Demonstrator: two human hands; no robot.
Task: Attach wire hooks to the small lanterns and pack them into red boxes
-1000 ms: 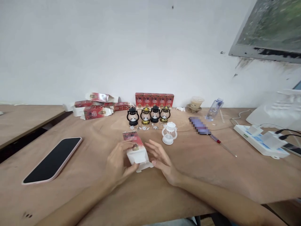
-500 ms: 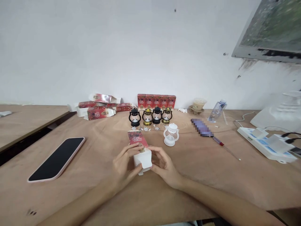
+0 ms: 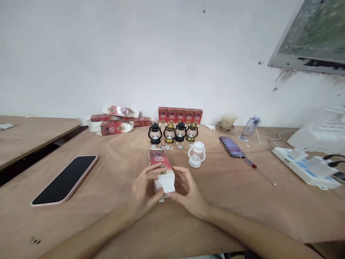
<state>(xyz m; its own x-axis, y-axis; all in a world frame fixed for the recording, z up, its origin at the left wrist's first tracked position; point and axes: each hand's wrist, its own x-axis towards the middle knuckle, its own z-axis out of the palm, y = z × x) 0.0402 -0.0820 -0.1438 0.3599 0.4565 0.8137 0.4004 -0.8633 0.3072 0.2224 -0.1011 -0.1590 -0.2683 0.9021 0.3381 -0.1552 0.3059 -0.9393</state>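
Note:
Between my hands is a red and white cardboard box (image 3: 161,158), its white flaps facing me. My left hand (image 3: 144,187) grips its left side, fingers over the top face and thumb at the flap end. On the other side my right hand (image 3: 190,192) holds it, with the thumb at the end flap's lower edge. A white lantern (image 3: 197,155) stands just beyond my right hand. Farther back, black lanterns (image 3: 155,134) and gold-and-black lanterns (image 3: 169,134) stand in a row, with small packets (image 3: 168,147) lying before them.
Upright red boxes (image 3: 180,116) line the wall; loose boxes (image 3: 114,127) are piled left of them. A phone (image 3: 66,180) lies at left. To the right are a screwdriver (image 3: 253,164), a cup (image 3: 228,120), a bottle (image 3: 250,127) and a power strip (image 3: 303,169).
The end flap of the box has come down further, and my right thumb has shifted left along its lower edge. My left hand keeps its hold.

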